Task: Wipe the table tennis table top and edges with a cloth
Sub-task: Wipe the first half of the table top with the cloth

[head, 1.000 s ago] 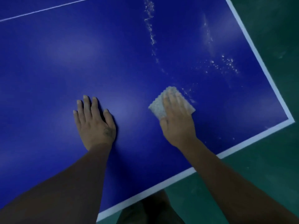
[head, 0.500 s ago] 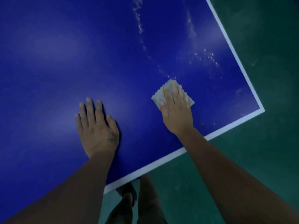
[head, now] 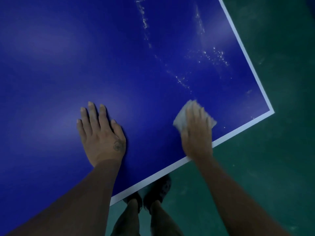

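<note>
blue table top [head: 119, 65], one cloth [head: 180, 118] pressed under flat-fingered right hand [head: 197, 133], left hand [head: 100, 133] spread flat

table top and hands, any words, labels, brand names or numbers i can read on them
No readable text anywhere in this view.
Table tennis table: no print or logo, only the white edge line and pale specks.
Left hand: a small round dark mark on its back, too blurred to tell whether it holds letters.
Cloth under the right hand: motion-blurred, no label visible.
</note>
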A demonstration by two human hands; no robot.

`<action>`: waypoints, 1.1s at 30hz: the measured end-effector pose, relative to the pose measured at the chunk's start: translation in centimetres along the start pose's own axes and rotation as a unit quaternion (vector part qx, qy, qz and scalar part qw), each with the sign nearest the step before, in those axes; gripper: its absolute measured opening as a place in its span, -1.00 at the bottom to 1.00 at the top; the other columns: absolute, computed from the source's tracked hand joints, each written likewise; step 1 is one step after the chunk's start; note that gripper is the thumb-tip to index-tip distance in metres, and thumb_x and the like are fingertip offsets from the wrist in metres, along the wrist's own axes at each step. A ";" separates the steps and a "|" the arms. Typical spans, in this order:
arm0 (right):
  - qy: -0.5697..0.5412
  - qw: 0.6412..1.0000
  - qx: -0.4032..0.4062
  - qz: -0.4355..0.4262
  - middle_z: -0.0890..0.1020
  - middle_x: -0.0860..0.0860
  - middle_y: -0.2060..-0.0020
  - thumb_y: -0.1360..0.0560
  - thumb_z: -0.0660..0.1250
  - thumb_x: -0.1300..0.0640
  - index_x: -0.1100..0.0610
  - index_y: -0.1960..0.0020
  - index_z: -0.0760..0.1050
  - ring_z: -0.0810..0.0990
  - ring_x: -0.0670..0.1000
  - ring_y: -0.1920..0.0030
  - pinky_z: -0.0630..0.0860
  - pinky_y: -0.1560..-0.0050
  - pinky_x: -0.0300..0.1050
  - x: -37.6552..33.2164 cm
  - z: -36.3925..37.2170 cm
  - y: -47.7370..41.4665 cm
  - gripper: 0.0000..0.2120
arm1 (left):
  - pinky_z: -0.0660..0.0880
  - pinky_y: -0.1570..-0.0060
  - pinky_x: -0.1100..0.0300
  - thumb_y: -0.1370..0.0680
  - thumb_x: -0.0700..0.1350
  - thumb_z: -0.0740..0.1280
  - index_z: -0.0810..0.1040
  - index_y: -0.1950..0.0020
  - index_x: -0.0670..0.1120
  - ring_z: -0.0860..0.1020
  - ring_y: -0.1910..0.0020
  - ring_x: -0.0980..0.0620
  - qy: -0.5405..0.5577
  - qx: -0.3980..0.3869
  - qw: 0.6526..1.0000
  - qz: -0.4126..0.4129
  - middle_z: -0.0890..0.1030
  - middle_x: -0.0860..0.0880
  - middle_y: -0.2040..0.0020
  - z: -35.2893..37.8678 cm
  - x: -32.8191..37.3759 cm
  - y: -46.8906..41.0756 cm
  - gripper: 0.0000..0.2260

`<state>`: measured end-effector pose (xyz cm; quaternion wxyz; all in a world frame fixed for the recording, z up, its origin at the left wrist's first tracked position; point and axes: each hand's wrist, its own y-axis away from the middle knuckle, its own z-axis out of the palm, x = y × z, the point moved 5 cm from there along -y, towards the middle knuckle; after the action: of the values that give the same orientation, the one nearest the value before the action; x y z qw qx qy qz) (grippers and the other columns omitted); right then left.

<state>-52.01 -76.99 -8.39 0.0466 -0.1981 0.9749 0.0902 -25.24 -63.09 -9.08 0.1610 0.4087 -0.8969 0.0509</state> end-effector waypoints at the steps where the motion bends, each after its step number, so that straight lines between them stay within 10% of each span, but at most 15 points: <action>1: 0.002 1.000 -0.002 0.030 -0.04 0.07 -0.76 -0.72 -0.15 -0.03 0.04 -0.77 -0.15 -0.05 0.15 -0.75 0.01 -0.71 0.32 0.9 -0.7 -2.6 -0.36 | -0.13 -0.73 -0.12 -0.77 0.09 0.01 0.22 -0.74 -0.10 -0.05 -0.77 -0.12 0.001 0.001 1.000 0.000 0.08 -0.10 -0.78 0.0 0.0 0.0 -0.44; 12: 0.008 0.999 -0.026 0.022 -0.08 0.06 -0.76 -0.77 -0.20 -0.19 -0.10 -0.77 -0.01 -0.14 0.23 -0.75 -0.11 -0.71 0.29 -1.6 1.8 6.9 -0.41 | -0.13 -0.73 -0.15 -0.76 0.09 -0.02 0.19 -0.75 -0.12 -0.07 -0.77 -0.14 -0.008 -0.003 1.000 0.008 0.04 -0.11 -0.78 0.2 0.0 0.1 -0.43; 33: -0.023 0.999 -0.009 0.048 -0.04 0.02 -0.76 -0.66 -0.20 -0.15 0.04 -0.77 -0.14 -0.12 0.14 -0.75 -0.13 -0.73 0.26 10.4 -1.9 -4.3 -0.29 | -0.19 -0.72 -0.19 -0.77 0.17 -0.02 -0.01 -0.77 -0.22 -0.13 -0.77 -0.19 -0.035 0.017 0.998 -0.052 -0.08 -0.19 -0.78 4.4 12.6 -5.8 -0.32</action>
<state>-59.92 -85.17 -8.56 0.0630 -0.1490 0.9811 0.1061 -29.74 -76.92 -9.25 0.1252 0.4587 -0.8786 0.0436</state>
